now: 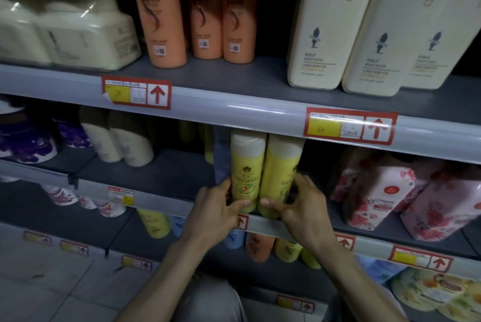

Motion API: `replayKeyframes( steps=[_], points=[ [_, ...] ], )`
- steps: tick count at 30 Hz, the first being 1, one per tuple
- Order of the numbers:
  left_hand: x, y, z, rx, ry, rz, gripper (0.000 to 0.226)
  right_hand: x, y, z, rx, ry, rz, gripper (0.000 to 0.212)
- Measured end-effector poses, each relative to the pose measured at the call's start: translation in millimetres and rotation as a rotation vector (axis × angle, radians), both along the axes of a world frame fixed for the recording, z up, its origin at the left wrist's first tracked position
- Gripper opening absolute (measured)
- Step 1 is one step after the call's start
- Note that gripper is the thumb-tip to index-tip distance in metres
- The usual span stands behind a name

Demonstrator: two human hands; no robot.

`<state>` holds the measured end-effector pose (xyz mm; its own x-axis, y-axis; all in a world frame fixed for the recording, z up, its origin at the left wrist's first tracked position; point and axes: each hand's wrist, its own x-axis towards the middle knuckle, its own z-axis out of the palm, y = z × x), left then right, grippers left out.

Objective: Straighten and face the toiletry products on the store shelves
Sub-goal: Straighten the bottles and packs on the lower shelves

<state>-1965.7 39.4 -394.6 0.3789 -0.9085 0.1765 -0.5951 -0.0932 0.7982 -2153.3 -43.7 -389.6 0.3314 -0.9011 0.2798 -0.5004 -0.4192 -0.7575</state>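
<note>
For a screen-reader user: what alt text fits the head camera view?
A person's left hand grips the left yellow bottle and the right hand grips the right yellow bottle, both white-capped, side by side at the front edge of a store shelf. Orange bottles and cream bottles stand on the shelf above; pink floral packs sit to the right.

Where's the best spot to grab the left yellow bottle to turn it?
Grip the left yellow bottle low on its round body, coming from the front and wrapping round its left. Its white cap sits under the upper shelf rail, and the right yellow bottle stands close against its other side.
</note>
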Motion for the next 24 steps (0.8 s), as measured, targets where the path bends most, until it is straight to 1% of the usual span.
replayKeyframes(
  steps=[3,6,9,11,14,16,19,24],
  points=[
    [16.8,12.4,-3.5,0.019,-0.061,0.065,0.046,19.6,6.0,-0.3,0.072,-0.065,0.009,0.06],
    [34.4,25.8,-7.0,-0.013,-0.082,0.113,0.051,43.0,12.5,-2.8,0.058,-0.088,0.004,0.066],
    [54.0,34.7,-6.4,-0.035,-0.087,0.153,0.047,68.4,19.9,-1.9,0.097,-0.156,0.022,0.067],
    [68.9,39.5,-3.4,-0.026,-0.067,0.174,0.039,86.4,26.2,-2.9,0.109,-0.173,0.018,0.067],
    [95.9,42.2,1.2,-0.023,-0.052,0.176,0.024,114.5,38.9,-5.6,0.055,-0.187,-0.014,0.065],
    [113.7,41.6,6.1,-0.019,-0.07,0.169,0.02,133.5,46.2,-7.1,0.026,-0.198,-0.012,0.062],
    [139.3,39.1,10.5,-0.028,-0.053,0.14,0.027,160.3,53.8,-8.8,0.027,-0.196,0.001,0.063],
    [174.4,32.1,3.3,-0.042,0.062,0.095,0.033,192.1,52.1,-7.1,0.029,-0.155,-0.07,0.057]
  ],
)
